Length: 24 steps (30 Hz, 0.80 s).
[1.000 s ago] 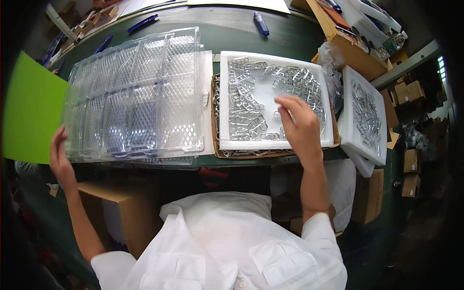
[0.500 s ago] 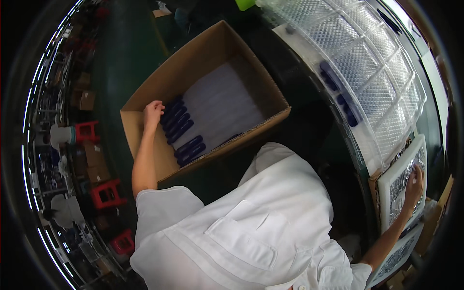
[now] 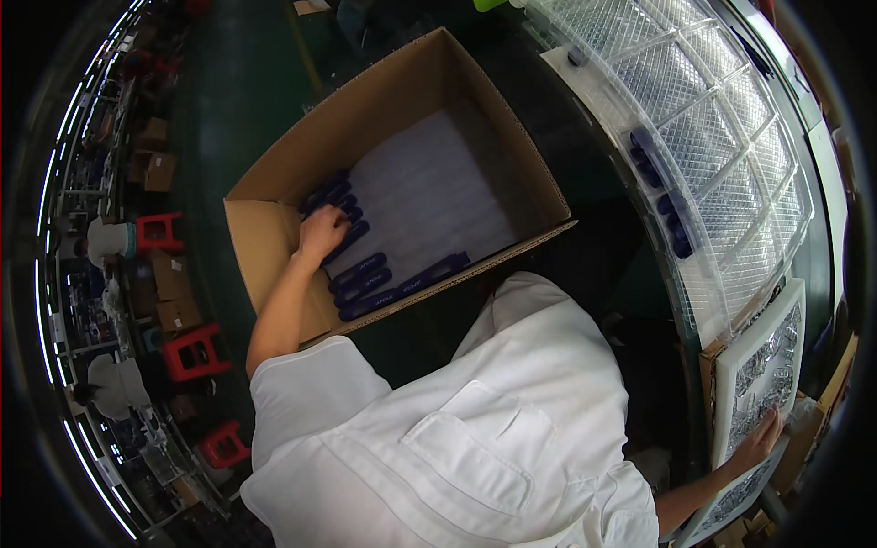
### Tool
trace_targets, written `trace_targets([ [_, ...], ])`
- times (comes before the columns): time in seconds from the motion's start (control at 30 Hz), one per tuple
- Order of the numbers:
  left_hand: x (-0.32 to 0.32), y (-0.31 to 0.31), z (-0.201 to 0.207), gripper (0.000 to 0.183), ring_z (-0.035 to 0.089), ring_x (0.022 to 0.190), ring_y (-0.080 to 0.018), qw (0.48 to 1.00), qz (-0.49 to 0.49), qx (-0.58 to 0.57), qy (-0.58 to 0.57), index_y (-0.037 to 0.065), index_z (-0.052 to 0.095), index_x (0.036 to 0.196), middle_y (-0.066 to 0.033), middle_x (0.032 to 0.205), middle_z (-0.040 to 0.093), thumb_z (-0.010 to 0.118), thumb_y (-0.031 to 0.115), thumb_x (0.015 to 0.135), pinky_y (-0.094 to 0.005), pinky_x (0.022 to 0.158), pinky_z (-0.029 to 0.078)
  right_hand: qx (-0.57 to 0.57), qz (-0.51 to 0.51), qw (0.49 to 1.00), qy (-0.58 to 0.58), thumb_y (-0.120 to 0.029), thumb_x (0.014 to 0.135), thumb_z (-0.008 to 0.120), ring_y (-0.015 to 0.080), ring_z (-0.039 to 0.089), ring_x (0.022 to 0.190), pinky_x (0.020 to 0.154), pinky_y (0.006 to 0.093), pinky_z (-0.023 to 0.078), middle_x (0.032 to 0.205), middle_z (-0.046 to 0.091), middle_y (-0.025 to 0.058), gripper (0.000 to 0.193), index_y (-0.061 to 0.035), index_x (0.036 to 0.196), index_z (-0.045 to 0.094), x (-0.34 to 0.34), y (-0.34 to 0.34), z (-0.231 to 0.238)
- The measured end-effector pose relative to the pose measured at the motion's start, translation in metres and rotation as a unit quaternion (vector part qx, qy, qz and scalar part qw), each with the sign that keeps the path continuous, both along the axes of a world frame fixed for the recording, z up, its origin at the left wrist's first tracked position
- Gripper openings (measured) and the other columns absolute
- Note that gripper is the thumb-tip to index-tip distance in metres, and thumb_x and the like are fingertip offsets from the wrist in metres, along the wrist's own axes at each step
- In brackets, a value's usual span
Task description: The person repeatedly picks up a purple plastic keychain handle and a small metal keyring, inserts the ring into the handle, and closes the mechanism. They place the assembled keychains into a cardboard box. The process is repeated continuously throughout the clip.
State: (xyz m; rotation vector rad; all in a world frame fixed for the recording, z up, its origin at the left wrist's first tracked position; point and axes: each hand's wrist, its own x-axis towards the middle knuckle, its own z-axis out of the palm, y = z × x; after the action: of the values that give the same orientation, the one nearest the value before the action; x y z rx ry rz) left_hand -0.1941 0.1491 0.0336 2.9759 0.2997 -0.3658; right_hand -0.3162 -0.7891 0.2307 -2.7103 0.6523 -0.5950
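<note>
My left hand (image 3: 322, 230) is down inside a cardboard box (image 3: 274, 245), its fingers curled over one of several dark blue handle-shaped pieces (image 3: 364, 274). They lie side by side in a row along the box's left wall, on a pale translucent sheet (image 3: 429, 187). One longer blue piece (image 3: 411, 285) with an angled end lies along the near wall. At the far right my right hand (image 3: 758, 440) rests at the lower end of a white-rimmed tray (image 3: 726, 393) of small shiny metallic parts (image 3: 756, 393), fingers stretched out; I see nothing held in it.
Clear plastic compartment trays (image 3: 722, 137) stand on the bench at right, with more dark blue pieces (image 3: 671, 219) along their edge. A second tray of shiny parts (image 3: 731, 498) sits nearer me. Red stools (image 3: 196, 352) and seated people (image 3: 119, 384) are off to the left.
My left hand has moved right and nearer, from the box's left wall onto the blue pieces. My right hand has slid nearer along the tray. The longer blue piece shows more fully.
</note>
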Motion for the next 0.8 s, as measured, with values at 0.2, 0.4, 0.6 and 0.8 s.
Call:
trace_targets([
  [0.2, -0.028, -0.021, -0.036, 0.039, 0.071, 0.102, -0.0379, 0.991, -0.090, 0.092, -0.025, 0.004, 0.068, 0.109, -0.0175, 0.118, 0.060, 0.086, 0.017, 0.078, -0.0482, 0.086, 0.059, 0.031, -0.023, 0.999, -0.028, -0.014, 0.111, 0.055, 0.0255, 0.066, 0.111, 0.099, 0.0346, 0.053, 0.119, 0.068, 0.0180, 0.029, 0.0100, 0.123, 0.066, -0.012, -0.002, -0.028],
  [0.4, 0.036, -0.128, 0.057, 0.033, 0.069, 0.089, -0.0346, 0.968, -0.226, 0.000, -0.112, 0.008, 0.067, 0.102, -0.0108, 0.097, 0.061, 0.080, 0.015, 0.073, -0.0474, 0.073, 0.058, 0.039, 0.005, 0.993, -0.113, -0.017, 0.112, 0.054, 0.0236, 0.067, 0.105, 0.095, 0.0336, 0.055, 0.123, 0.068, 0.0154, 0.031, 0.0067, 0.128, 0.066, -0.029, -0.022, -0.059],
  [0.6, 0.101, -0.175, 0.019, 0.030, 0.068, 0.095, -0.0309, 0.912, -0.385, 0.043, -0.132, 0.011, 0.065, 0.110, -0.0117, 0.105, 0.059, 0.073, 0.015, 0.081, -0.0463, 0.071, 0.060, 0.103, -0.020, 0.984, -0.146, -0.014, 0.111, 0.055, 0.0152, 0.065, 0.100, 0.089, 0.0288, 0.053, 0.121, 0.069, 0.0102, 0.030, 0.0005, 0.134, 0.067, -0.019, -0.021, -0.085],
  [0.8, 0.130, -0.175, -0.029, 0.040, 0.067, 0.105, -0.0390, 0.983, -0.152, -0.082, -0.070, 0.008, 0.062, 0.121, -0.0185, 0.118, 0.061, 0.074, 0.023, 0.086, -0.0527, 0.087, 0.056, 0.082, -0.019, 0.986, -0.144, -0.009, 0.110, 0.056, 0.0148, 0.064, 0.100, 0.088, 0.0274, 0.053, 0.121, 0.066, 0.0080, 0.029, 0.0004, 0.135, 0.067, -0.069, -0.022, -0.089],
])
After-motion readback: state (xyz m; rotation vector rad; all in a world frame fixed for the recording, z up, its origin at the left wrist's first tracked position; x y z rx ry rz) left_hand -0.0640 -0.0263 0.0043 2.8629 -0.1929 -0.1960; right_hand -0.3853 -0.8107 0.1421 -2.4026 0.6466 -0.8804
